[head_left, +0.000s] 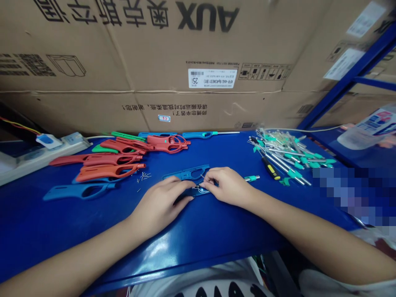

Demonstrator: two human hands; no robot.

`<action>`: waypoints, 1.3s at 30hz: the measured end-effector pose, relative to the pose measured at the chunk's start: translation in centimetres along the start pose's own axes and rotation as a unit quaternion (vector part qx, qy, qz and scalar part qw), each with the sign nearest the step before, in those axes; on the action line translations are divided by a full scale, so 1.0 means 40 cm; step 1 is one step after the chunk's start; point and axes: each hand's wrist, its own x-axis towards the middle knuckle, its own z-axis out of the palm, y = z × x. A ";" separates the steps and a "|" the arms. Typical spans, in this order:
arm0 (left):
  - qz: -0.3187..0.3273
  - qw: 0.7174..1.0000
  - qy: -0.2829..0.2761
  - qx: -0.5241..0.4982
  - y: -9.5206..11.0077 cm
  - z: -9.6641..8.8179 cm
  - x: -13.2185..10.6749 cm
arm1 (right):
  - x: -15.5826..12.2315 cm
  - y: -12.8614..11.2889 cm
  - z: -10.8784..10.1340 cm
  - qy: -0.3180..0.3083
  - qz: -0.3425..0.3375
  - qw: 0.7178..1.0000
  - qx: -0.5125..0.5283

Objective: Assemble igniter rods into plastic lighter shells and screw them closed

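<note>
A blue plastic lighter shell lies flat on the blue table in front of me. My left hand rests on its near side, fingers curled and pressing the shell down. My right hand is closed in a pinch over the shell's right part, its fingertips on a thin metal wire. A metal tube with a green collar sticks out to the right from under my right hand.
Red, blue and green lighter shells are piled at the left. Several metal tubes with green fittings and a black-and-yellow screwdriver lie at the right. Small screws are scattered nearby. Cardboard boxes wall off the back.
</note>
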 end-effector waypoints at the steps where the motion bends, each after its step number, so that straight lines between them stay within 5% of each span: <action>1: 0.000 1.000 0.002 -0.002 0.001 0.000 0.000 | 0.001 0.000 0.001 0.002 0.001 1.000 0.004; 22: 0.070 0.993 0.035 0.085 -0.002 0.002 -0.012 | 0.005 0.000 -0.014 -0.010 0.018 0.999 0.032; 39: 0.068 0.993 0.030 0.090 -0.002 -0.002 -0.009 | 0.006 -0.006 -0.013 -0.016 0.030 0.999 0.036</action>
